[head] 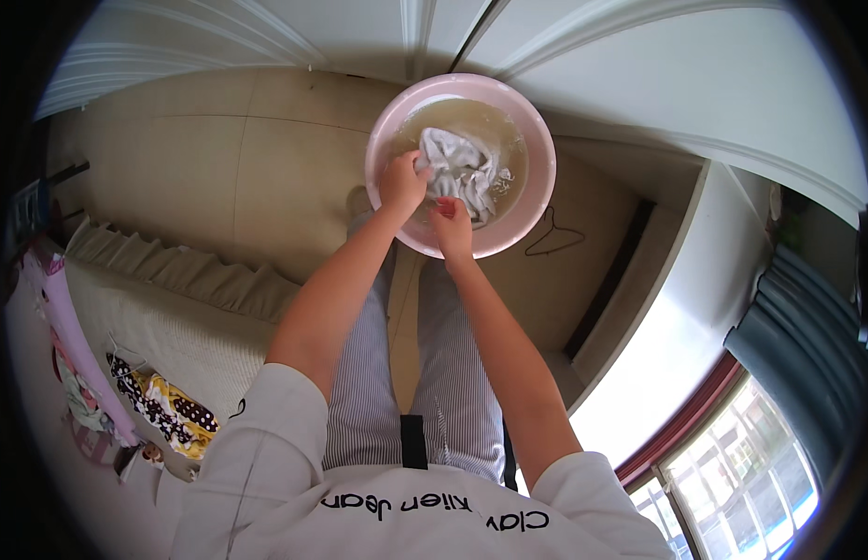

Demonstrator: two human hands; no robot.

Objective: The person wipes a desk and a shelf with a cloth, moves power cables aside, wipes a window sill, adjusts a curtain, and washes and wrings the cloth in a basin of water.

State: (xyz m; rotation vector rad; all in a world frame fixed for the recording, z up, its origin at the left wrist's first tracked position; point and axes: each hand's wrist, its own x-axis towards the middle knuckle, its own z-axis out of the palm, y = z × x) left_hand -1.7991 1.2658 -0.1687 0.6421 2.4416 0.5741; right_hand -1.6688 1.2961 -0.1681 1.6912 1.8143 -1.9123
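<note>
A round pink plastic basin (539, 157) stands on the tiled floor, with cloudy water (504, 126) in it. A wet white cloth (455, 157) lies bunched in the water. My left hand (404, 185) is at the basin's left side, its fingertips at the cloth's left edge; whether they pinch it is unclear. My right hand (453, 227) is over the near side of the basin, fingers curled close to the cloth's lower edge. Whether fabric is between those fingers cannot be made out.
A wire clothes hanger (556, 234) lies on the floor right of the basin. White panelled doors (364, 35) rise behind it. At left is a bed (175, 315) with patterned clothing (168, 413) on it. A white cabinet side (686, 280) and a window (742, 462) are at right.
</note>
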